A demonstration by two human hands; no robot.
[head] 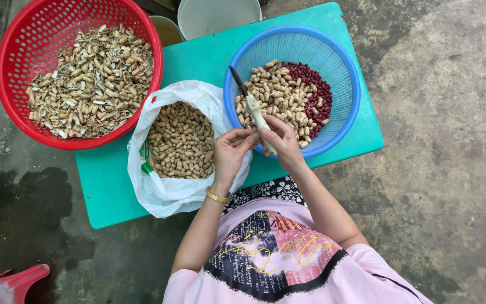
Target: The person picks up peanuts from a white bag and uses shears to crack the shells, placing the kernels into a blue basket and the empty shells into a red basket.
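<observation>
My right hand (283, 142) grips a small knife (256, 112) by its pale handle, and the dark blade points up over the blue basket (349, 84). My left hand (229, 155), with a gold bracelet on the wrist, pinches a peanut (251, 134) at its fingertips, right against my right thumb. Both hands meet at the basket's near rim. Inside the basket, tan peanuts in their shells (274, 93) lie on the left and red shelled kernels (313, 90) on the right.
A white plastic bag of unshelled peanuts (180, 141) sits open to the left of my hands. A red basket of empty shells (88, 79) overhangs the turquoise table (108, 186). A white bucket (217, 14) stands behind. A red plastic object (12, 281) lies on the concrete floor.
</observation>
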